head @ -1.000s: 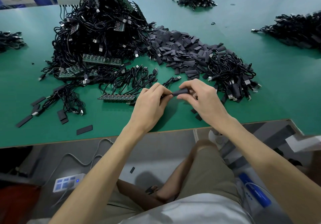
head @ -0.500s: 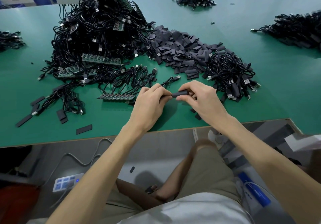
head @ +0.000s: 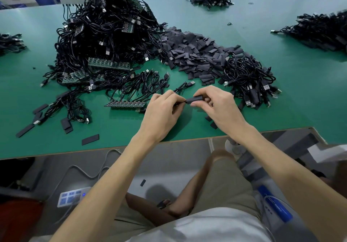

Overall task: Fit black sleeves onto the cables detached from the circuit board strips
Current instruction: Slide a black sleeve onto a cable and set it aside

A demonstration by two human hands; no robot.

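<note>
My right hand (head: 214,106) pinches a black sleeve (head: 194,99) between thumb and fingers, a little above the green table (head: 281,99). My left hand (head: 161,111) pinches a thin black cable (head: 180,88) right at the sleeve's left end; the cable's USB plug lies on the table just behind the hands. A circuit board strip (head: 125,104) with cables attached lies just left of my left hand. The heap of loose black sleeves (head: 191,54) sits behind the hands. How far the cable end is inside the sleeve is hidden by my fingers.
A tall pile of cables and board strips (head: 105,40) stands at the back left. A bundle of sleeved cables (head: 249,84) lies right of my hands. More cable heaps (head: 323,31) lie far right and at the back. Loose sleeves (head: 90,139) dot the near left edge.
The hands have stayed in the same spot; the sleeve has shifted slightly in my right fingers against the cable end.
</note>
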